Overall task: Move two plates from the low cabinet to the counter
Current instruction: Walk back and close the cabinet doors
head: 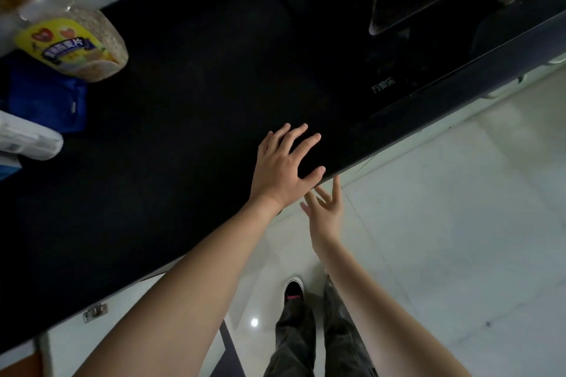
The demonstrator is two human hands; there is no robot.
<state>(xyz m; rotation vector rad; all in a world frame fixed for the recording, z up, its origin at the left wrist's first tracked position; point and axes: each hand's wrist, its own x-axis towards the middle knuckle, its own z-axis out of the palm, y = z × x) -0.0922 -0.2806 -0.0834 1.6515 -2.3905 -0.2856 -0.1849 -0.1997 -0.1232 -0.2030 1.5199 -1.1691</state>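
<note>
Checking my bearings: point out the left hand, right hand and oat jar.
left hand [284, 168], head view, back of the hand.
right hand [326, 210], head view, middle of the hand.
oat jar [66, 40], head view, yellow label.

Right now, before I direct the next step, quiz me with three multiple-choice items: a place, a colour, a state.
1. Where does the left hand rest? A. on the flat black counter B. on the floor C. on a plate
2. What colour is the label on the clear oat-flake jar? A. red B. yellow C. green
3. How is the right hand? A. gripping a plate B. fisted C. open, empty
Answers: A, palm flat near the counter's front edge; B, yellow label; C, fingers spread straight, holding nothing.
</note>
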